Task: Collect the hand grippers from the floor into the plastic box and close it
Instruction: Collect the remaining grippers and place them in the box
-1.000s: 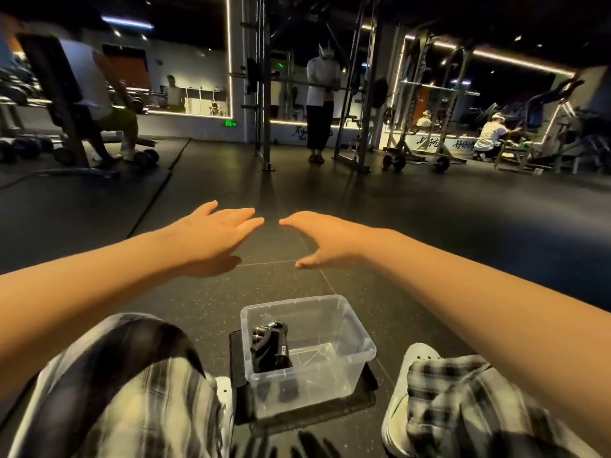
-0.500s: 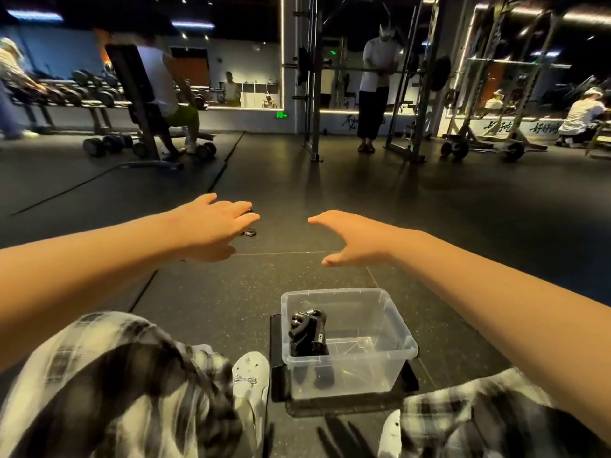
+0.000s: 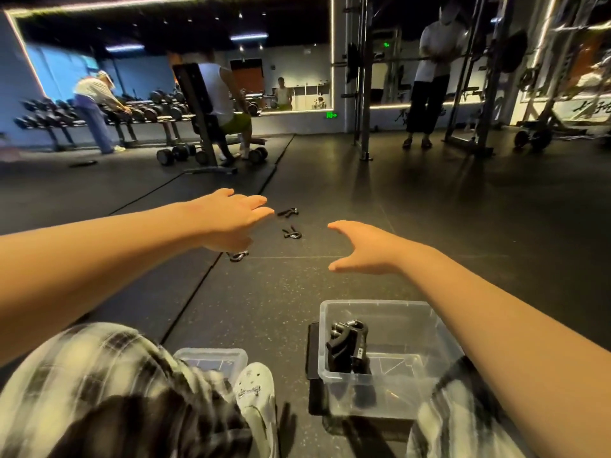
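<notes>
- Our left hand (image 3: 231,219) reaches forward above the floor (image 3: 429,233), palm down. Its fingers are straight and close together, and it holds nothing.
- Under the heel of that hand we see the near hand gripper (image 3: 238,256) on the floor, partly hidden. We cannot tell whether the hand touches it.
- Just beyond the fingertips lie two more, the far hand gripper (image 3: 288,212) and, a little closer to us, the middle hand gripper (image 3: 292,233). Both lie flat on the floor, apart from each other.
- Our right hand (image 3: 367,249) is stretched out too, fingers straight, thumb spread to the side, holding nothing. It is to the right of the middle hand gripper and does not touch it.
- Below the right forearm stands the plastic box (image 3: 373,304), clear and open-topped, on a black mat (image 3: 312,352) on the floor.
- Inside the box, towards its left wall, we make out the stored hand grippers (image 3: 347,345), which are black. We cannot tell how many there are.
- Left of the box, beside a pale shoe (image 3: 254,395), lies a clear plastic piece (image 3: 211,358), partly behind plaid trousers (image 3: 99,375).
- Farther off, a seated person (image 3: 216,90) is on a bench (image 3: 190,90) with dumbbells (image 3: 178,153) on the floor beside it. A standing person (image 3: 433,77) is by a rack (image 3: 363,94).
</notes>
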